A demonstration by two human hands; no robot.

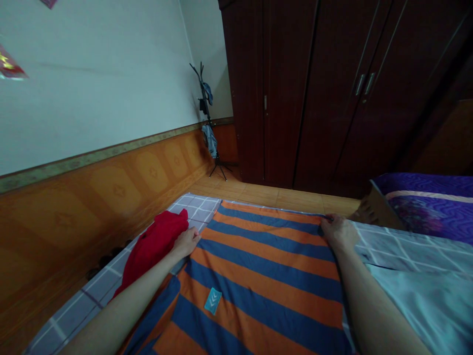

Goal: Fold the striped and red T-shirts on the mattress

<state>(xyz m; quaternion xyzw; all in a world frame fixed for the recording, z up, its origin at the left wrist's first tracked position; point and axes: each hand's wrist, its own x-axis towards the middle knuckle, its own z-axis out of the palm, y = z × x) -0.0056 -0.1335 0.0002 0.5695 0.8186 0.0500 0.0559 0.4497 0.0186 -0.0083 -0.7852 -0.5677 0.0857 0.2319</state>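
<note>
An orange and blue striped garment (266,266) lies spread over a grey checked cloth (391,246), with a small light-blue patch (213,301) near its lower left part. My left hand (186,241) pinches the garment's left edge, fingers closed. At the far right corner, my right hand (338,230) has its fingers closed on the garment's edge. A red cloth (157,244) lies bunched just left of my left hand. Part of the striped fabric, maybe a sleeve, is folded out at the lower left.
Pale blue-green fabric (424,301) lies on the right. Beyond the surface are a dark wooden wardrobe (281,98), a coat stand (209,113) and a purple-covered bed (436,202). Dark objects (107,259) sit by the left wall.
</note>
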